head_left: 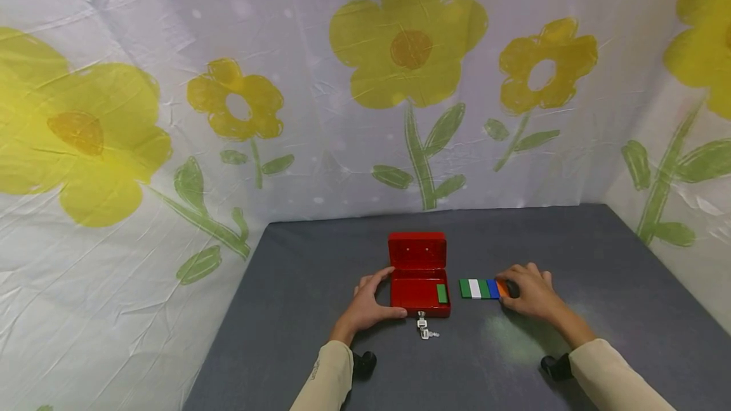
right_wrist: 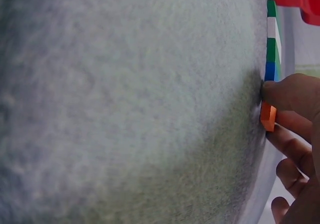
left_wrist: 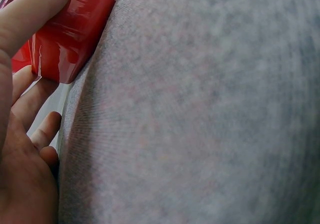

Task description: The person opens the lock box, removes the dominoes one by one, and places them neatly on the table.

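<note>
A small red cash box [head_left: 419, 290] stands on the table with its lid [head_left: 417, 250] raised at the back. One green block [head_left: 442, 293] lies inside at the right. My left hand [head_left: 368, 303] grips the box's left side, thumb at the front corner and fingers at the back corner. Two keys on a ring [head_left: 424, 328] hang from the front lock onto the table. Right of the box runs a row of flat blocks, green, white [head_left: 474, 288], green and blue [head_left: 492, 288], ending in orange [right_wrist: 269, 115]. My right hand [head_left: 531, 292] pinches the orange end between thumb and fingers.
The grey table [head_left: 320, 271] reaches back to a hanging cloth [head_left: 320, 163] printed with yellow flowers. A black wrist camera [head_left: 364, 365] is under the left sleeve, another [head_left: 555, 368] under the right.
</note>
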`<state>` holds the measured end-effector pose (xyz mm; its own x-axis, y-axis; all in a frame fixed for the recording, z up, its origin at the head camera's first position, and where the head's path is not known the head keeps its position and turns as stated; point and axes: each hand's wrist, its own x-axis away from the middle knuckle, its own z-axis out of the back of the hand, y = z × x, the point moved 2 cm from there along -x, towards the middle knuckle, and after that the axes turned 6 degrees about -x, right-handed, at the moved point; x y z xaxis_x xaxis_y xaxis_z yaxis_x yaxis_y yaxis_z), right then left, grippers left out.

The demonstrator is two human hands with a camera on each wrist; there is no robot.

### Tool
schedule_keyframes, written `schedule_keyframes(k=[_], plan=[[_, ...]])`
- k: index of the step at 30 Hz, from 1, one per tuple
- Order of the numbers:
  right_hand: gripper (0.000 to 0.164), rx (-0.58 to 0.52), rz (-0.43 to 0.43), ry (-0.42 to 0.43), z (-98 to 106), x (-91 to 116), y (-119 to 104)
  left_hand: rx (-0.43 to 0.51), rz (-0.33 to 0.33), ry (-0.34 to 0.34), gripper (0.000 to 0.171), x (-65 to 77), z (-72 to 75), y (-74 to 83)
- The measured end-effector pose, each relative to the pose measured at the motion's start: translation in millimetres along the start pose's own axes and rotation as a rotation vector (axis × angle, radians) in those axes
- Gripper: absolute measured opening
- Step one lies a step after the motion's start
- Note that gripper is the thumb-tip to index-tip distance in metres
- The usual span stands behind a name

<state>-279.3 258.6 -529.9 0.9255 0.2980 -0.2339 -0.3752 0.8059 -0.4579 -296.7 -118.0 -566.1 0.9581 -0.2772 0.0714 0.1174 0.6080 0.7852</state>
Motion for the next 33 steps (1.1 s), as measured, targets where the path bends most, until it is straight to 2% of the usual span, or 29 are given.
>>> schedule_keyframes(k=[12, 19, 33], plan=[[0.044, -0.012, 0.004, -0.005, 2, -2, -5, -0.004, 0.004, 0.004, 0.095, 0.0, -0.1, 1.0], [0.045, -0.042, 0.037, 0.015, 3, -5, -13, -0.008, 0.0, 0.006, 0.095, 0.5, 0.1, 0.8], [0.045, -0.081, 0.075, 0.033, -5, -12, -31, -0.007, 0.01, 0.005, 0.094, 0.3, -0.1, 0.3]])
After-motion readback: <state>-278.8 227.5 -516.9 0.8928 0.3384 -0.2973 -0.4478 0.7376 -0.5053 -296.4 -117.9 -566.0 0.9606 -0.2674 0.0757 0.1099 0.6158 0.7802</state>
